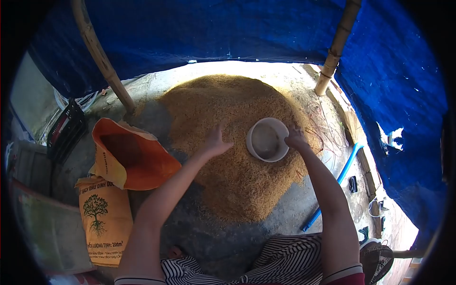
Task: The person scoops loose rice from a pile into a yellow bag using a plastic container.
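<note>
A white round plastic tub (pixel 283 151) rests on the big mound of loose golden-brown husks or grain (pixel 228 102). It is tipped so that its inside faces me, and a little pale residue seems to show at the bottom. My right hand (pixel 297 138) grips the tub's right rim, fingers curled over the edge. To the left of the tub, my left hand (pixel 218 142) hovers over or lightly touches the mound, thumb and fingers apart, holding nothing. An orange-lined sack (pixel 142 159) gapes wide at the left, its mouth towards the mound.
A printed yellow sack (pixel 105 221) with a tree picture lies by my left arm. A black crate (pixel 68 124) stands beyond it. Bamboo poles (pixel 102 54) hold up blue tarpaulin (pixel 213 31). A blue hose (pixel 349 164) runs along the floor at right, near a wicker basket (pixel 376 262).
</note>
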The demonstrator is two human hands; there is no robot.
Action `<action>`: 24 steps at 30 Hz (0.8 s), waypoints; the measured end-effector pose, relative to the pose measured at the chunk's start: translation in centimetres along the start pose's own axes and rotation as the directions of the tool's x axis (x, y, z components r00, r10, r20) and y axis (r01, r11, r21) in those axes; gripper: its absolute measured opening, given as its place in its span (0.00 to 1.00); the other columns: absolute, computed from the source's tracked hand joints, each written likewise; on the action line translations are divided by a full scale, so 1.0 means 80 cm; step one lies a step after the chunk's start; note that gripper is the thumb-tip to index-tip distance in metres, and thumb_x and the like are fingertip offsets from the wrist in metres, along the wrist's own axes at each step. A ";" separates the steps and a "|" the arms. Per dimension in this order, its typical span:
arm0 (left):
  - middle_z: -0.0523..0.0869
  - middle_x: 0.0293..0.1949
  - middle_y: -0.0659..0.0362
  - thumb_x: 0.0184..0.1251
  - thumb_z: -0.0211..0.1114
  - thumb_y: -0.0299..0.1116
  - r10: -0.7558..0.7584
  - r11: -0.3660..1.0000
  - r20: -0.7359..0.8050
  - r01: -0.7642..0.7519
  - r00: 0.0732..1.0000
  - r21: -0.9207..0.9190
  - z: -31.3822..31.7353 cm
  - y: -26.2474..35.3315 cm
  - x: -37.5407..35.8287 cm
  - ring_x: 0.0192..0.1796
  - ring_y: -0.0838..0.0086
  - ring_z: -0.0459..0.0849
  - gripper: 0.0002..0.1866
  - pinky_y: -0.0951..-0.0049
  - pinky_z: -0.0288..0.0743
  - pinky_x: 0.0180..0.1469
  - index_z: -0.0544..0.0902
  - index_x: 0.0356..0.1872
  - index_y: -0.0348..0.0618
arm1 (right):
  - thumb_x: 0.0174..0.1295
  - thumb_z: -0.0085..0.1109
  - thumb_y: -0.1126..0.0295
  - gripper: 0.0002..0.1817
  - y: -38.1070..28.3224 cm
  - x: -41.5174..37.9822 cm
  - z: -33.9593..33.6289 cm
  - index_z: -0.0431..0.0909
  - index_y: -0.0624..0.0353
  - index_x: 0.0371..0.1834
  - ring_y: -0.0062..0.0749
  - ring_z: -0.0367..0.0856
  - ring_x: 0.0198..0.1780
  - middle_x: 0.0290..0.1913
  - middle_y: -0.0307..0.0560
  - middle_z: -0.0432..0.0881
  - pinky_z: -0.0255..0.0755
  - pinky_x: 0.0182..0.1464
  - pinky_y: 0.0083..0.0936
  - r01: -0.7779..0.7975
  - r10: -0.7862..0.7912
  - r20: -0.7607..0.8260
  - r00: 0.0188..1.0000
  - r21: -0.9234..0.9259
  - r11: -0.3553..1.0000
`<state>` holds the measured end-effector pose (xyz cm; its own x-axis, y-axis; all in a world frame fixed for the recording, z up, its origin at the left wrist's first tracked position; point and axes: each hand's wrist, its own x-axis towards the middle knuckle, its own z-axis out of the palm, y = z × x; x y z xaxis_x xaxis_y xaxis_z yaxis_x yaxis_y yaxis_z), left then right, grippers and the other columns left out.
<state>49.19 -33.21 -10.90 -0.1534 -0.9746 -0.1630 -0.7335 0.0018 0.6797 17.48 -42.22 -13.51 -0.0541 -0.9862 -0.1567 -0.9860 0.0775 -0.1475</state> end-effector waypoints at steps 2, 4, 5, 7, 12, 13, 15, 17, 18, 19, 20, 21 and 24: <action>0.42 0.71 0.45 0.53 0.68 0.44 -0.254 0.966 -0.069 0.250 0.965 -0.064 0.047 -0.035 0.019 0.73 0.51 0.42 0.52 0.53 0.48 0.70 0.41 0.71 0.47 | 0.51 0.56 0.69 0.39 0.043 0.026 0.029 0.51 0.50 0.68 0.55 0.70 0.58 0.54 0.64 0.72 0.63 0.62 0.40 -0.011 0.010 0.044 0.999 0.008 1.000; 0.39 0.71 0.45 0.50 0.71 0.45 -0.400 0.916 -0.082 0.397 0.913 -0.054 0.070 -0.050 0.014 0.73 0.52 0.39 0.56 0.54 0.46 0.71 0.38 0.71 0.45 | 0.52 0.57 0.66 0.43 0.052 0.019 0.038 0.41 0.53 0.69 0.54 0.74 0.54 0.52 0.63 0.74 0.71 0.56 0.39 0.077 -0.082 0.083 0.993 0.064 0.995; 0.36 0.72 0.45 0.48 0.73 0.46 -0.523 0.852 -0.098 0.522 0.847 -0.039 0.080 -0.058 0.009 0.73 0.53 0.37 0.59 0.55 0.45 0.71 0.35 0.71 0.44 | 0.52 0.57 0.66 0.43 0.055 0.016 0.043 0.41 0.53 0.69 0.54 0.74 0.54 0.52 0.63 0.74 0.71 0.56 0.39 0.084 -0.091 0.094 0.991 0.069 0.994; 0.35 0.71 0.45 0.45 0.75 0.47 -0.543 0.831 -0.167 0.555 0.823 0.034 0.096 -0.089 -0.001 0.74 0.53 0.36 0.62 0.55 0.43 0.72 0.34 0.70 0.44 | 0.54 0.59 0.63 0.42 0.027 -0.023 -0.005 0.45 0.57 0.68 0.50 0.76 0.52 0.53 0.61 0.74 0.78 0.48 0.40 -0.215 0.069 0.456 0.887 0.278 0.936; 0.33 0.71 0.44 0.37 0.78 0.51 -0.554 0.831 -0.193 0.551 0.810 -0.075 0.149 -0.185 -0.010 0.74 0.55 0.35 0.70 0.54 0.40 0.72 0.30 0.70 0.43 | 0.50 0.63 0.59 0.33 0.041 0.014 0.028 0.63 0.59 0.59 0.46 0.82 0.42 0.51 0.59 0.75 0.81 0.29 0.32 -0.087 0.019 0.181 0.983 0.374 0.923; 0.33 0.71 0.44 0.33 0.79 0.52 -0.558 0.829 -0.101 0.559 0.824 -0.017 0.123 -0.142 -0.030 0.74 0.54 0.35 0.73 0.54 0.40 0.72 0.29 0.70 0.42 | 0.50 0.65 0.57 0.32 0.028 0.010 0.010 0.65 0.58 0.57 0.46 0.82 0.41 0.51 0.59 0.75 0.81 0.28 0.32 -0.056 -0.013 0.158 0.987 0.427 0.902; 0.33 0.71 0.44 0.30 0.80 0.53 -0.561 0.827 -0.005 0.561 0.828 0.044 0.118 -0.129 -0.038 0.74 0.53 0.34 0.75 0.54 0.39 0.72 0.29 0.69 0.42 | 0.50 0.64 0.56 0.33 0.010 0.012 -0.015 0.64 0.58 0.57 0.45 0.79 0.45 0.52 0.58 0.73 0.79 0.35 0.35 -0.038 -0.133 0.267 0.954 0.550 0.834; 0.34 0.71 0.43 0.25 0.82 0.54 -0.539 0.841 -0.030 0.540 0.842 0.043 0.152 -0.162 -0.028 0.73 0.51 0.34 0.78 0.55 0.38 0.72 0.28 0.69 0.41 | 0.51 0.64 0.54 0.33 -0.009 0.001 -0.038 0.63 0.58 0.57 0.44 0.77 0.49 0.52 0.56 0.72 0.78 0.42 0.38 -0.048 -0.247 0.346 0.905 0.661 0.748; 0.34 0.71 0.43 0.25 0.82 0.54 -0.535 0.843 -0.025 0.535 0.845 0.048 0.157 -0.167 -0.029 0.73 0.51 0.34 0.78 0.55 0.38 0.72 0.28 0.69 0.41 | 0.49 0.65 0.52 0.37 -0.029 -0.010 -0.046 0.62 0.56 0.60 0.47 0.74 0.53 0.56 0.58 0.70 0.75 0.48 0.39 0.050 -0.334 0.324 0.885 0.648 0.760; 0.35 0.71 0.42 0.24 0.82 0.54 -0.502 0.863 -0.035 0.503 0.864 0.034 0.158 -0.170 -0.029 0.73 0.49 0.34 0.78 0.54 0.38 0.72 0.28 0.69 0.41 | 0.47 0.67 0.50 0.41 -0.043 -0.015 -0.051 0.60 0.54 0.63 0.50 0.70 0.58 0.60 0.59 0.67 0.71 0.54 0.40 0.152 -0.420 0.300 0.856 0.631 0.760; 0.36 0.71 0.41 0.24 0.82 0.54 -0.470 0.882 -0.046 0.472 0.881 0.020 0.160 -0.175 -0.029 0.73 0.48 0.34 0.79 0.53 0.38 0.72 0.27 0.69 0.41 | 0.47 0.67 0.50 0.41 -0.049 -0.016 -0.046 0.60 0.54 0.63 0.50 0.70 0.58 0.60 0.59 0.67 0.71 0.54 0.40 0.150 -0.416 0.297 0.860 0.632 0.760; 0.36 0.71 0.41 0.24 0.82 0.54 -0.466 0.884 -0.046 0.468 0.883 0.020 0.162 -0.177 -0.028 0.73 0.48 0.34 0.79 0.53 0.38 0.72 0.27 0.69 0.41 | 0.46 0.68 0.49 0.46 -0.056 -0.017 -0.042 0.56 0.52 0.66 0.50 0.65 0.62 0.63 0.59 0.63 0.64 0.60 0.41 0.286 -0.491 0.285 0.823 0.539 0.792; 0.35 0.71 0.41 0.23 0.82 0.53 -0.439 0.898 -0.026 0.439 0.898 0.028 0.163 -0.182 -0.031 0.73 0.47 0.34 0.78 0.52 0.37 0.72 0.27 0.69 0.42 | 0.40 0.72 0.48 0.57 -0.056 -0.013 -0.041 0.45 0.48 0.72 0.50 0.51 0.71 0.70 0.59 0.53 0.48 0.70 0.41 0.275 -0.469 0.460 0.754 0.428 0.861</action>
<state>51.64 -27.91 -29.72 0.2009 -0.8820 -0.4263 -0.7445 -0.4203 0.5188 21.41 -42.02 -9.50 0.4942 -0.7124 -0.4982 -0.7965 -0.1414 -0.5879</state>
